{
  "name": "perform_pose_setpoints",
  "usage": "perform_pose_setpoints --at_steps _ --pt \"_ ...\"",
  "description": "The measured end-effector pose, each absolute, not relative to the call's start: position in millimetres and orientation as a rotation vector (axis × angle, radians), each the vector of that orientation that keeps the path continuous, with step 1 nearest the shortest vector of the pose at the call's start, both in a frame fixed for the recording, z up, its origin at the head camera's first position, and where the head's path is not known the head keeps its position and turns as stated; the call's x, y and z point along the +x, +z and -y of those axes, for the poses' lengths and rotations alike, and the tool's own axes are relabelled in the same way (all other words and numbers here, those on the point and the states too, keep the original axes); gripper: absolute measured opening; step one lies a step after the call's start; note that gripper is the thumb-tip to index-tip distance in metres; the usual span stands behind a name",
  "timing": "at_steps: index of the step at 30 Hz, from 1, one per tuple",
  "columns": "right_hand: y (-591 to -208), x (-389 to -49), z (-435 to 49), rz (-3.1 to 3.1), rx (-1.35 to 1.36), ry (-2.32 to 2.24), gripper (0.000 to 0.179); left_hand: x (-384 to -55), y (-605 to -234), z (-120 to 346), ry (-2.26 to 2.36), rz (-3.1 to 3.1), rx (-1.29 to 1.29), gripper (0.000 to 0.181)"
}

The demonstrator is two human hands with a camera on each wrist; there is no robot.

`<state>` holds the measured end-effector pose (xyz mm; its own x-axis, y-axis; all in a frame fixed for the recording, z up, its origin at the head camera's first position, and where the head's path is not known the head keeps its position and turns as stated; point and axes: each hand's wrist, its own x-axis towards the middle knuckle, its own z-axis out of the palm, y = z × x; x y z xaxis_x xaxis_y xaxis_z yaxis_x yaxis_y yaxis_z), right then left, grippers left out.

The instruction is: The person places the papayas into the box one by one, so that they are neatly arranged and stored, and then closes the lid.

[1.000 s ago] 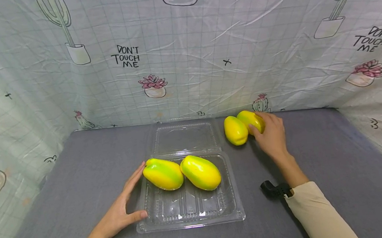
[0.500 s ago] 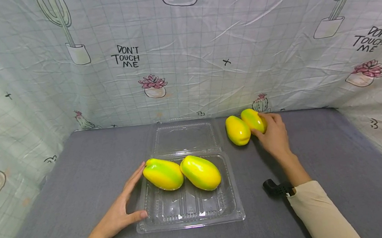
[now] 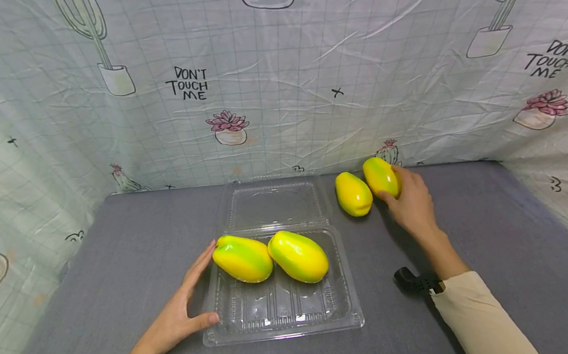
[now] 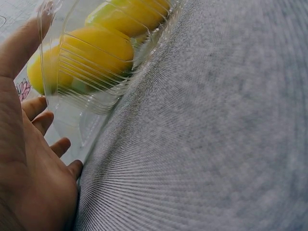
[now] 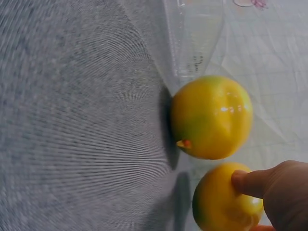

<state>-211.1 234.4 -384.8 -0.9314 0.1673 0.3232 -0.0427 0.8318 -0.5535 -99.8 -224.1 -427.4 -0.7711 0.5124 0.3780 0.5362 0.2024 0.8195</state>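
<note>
My right hand [image 3: 413, 200] grips a yellow-green papaya [image 3: 381, 177] at the back right, thumb on its near side and fingers round its right. In the right wrist view a strip of light shows between this held papaya [image 5: 219, 202] and its shadow on the table. Just left of it another papaya [image 3: 354, 194] lies on the table. Two more papayas, a left one [image 3: 242, 259] and a right one [image 3: 298, 257], lie side by side in a clear plastic clamshell box [image 3: 283, 335]. Against the box's left side rests my left hand [image 3: 176, 318], fingers extended and thumb spread.
The box's transparent lid [image 3: 274, 207] is folded back flat towards the rear. A grey cloth [image 3: 131, 264] covers the table. Behind and at both sides hangs a printed curtain [image 3: 273, 84]. A black wrist camera mount [image 3: 414, 280] sticks out from the right wrist.
My right hand has drawn its papaya to the right and slightly back, opening a gap to the neighbouring papaya, which shifted slightly right. The left hand and box have stayed still.
</note>
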Motion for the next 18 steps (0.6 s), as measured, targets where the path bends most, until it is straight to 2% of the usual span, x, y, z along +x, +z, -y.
perform_pose_setpoints --at_steps 9,18 --pt "-364.5 -196.8 -228.2 2.577 -0.034 0.908 0.066 -99.8 -425.7 224.6 -1.661 2.412 -1.062 0.099" --pt "-347.8 -179.2 -214.8 2.464 0.141 1.026 0.066 -100.2 -423.9 225.1 -1.683 2.419 -1.052 0.1"
